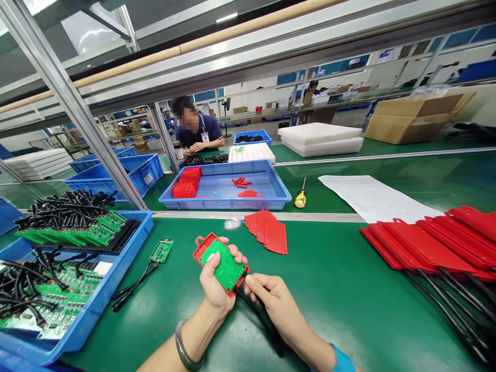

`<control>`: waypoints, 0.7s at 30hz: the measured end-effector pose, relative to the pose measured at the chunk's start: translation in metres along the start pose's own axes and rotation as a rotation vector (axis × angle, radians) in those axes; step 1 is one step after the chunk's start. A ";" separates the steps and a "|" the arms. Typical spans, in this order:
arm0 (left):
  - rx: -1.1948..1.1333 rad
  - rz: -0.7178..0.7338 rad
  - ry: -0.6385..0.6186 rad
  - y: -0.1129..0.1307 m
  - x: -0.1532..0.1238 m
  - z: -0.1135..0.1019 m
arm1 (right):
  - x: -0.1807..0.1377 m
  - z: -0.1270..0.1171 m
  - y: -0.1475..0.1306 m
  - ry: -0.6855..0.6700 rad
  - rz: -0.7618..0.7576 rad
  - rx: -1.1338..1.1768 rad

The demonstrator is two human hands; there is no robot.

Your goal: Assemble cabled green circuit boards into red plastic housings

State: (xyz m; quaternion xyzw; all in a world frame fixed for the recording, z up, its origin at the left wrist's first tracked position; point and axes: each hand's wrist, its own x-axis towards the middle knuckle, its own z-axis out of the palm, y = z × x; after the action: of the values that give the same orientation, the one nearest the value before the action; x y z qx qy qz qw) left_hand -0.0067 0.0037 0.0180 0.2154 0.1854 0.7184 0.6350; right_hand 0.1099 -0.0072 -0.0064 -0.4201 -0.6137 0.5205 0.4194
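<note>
My left hand [214, 287] is closed around a red plastic case [201, 248] with a green circuit board [222, 264] seated in it, held just above the green mat. My right hand [271, 299] pinches the black cable [258, 315] where it leaves the lower corner of the case. The cable runs down between my forearms. A loose green board with black leads [160, 251] lies on the mat to the left of my hands.
A blue bin [116, 268] of green boards with black cables stands at left. Red covers [267, 231] lie ahead, a row of finished red units [430, 245] at right. Behind are a blue tray [225, 199], a yellow screwdriver [300, 197], paper [368, 196], and a seated co-worker [196, 129].
</note>
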 end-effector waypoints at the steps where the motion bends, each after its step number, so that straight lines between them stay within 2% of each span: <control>1: 0.016 0.010 -0.011 0.001 0.000 0.000 | -0.001 0.002 0.000 -0.020 0.065 0.076; 3: 0.041 0.004 -0.035 0.003 0.000 0.000 | -0.001 0.003 0.000 -0.030 0.072 0.102; 7: 0.090 -0.076 -0.093 0.009 0.002 -0.003 | 0.004 -0.009 -0.005 -0.088 -0.041 0.036; 9: 0.103 -0.120 -0.103 0.010 0.003 -0.006 | 0.007 -0.014 -0.008 -0.167 -0.014 0.147; 12: 0.113 -0.147 -0.116 0.008 0.004 -0.009 | 0.008 -0.016 -0.011 -0.202 0.030 0.270; 21: 0.225 -0.146 -0.104 0.006 0.006 -0.012 | 0.005 -0.011 -0.015 -0.199 0.089 0.263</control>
State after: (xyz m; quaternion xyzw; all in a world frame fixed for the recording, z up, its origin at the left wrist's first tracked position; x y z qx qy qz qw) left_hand -0.0184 0.0092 0.0116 0.3080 0.2469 0.6329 0.6660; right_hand 0.1174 -0.0011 0.0101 -0.3349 -0.5595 0.6534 0.3845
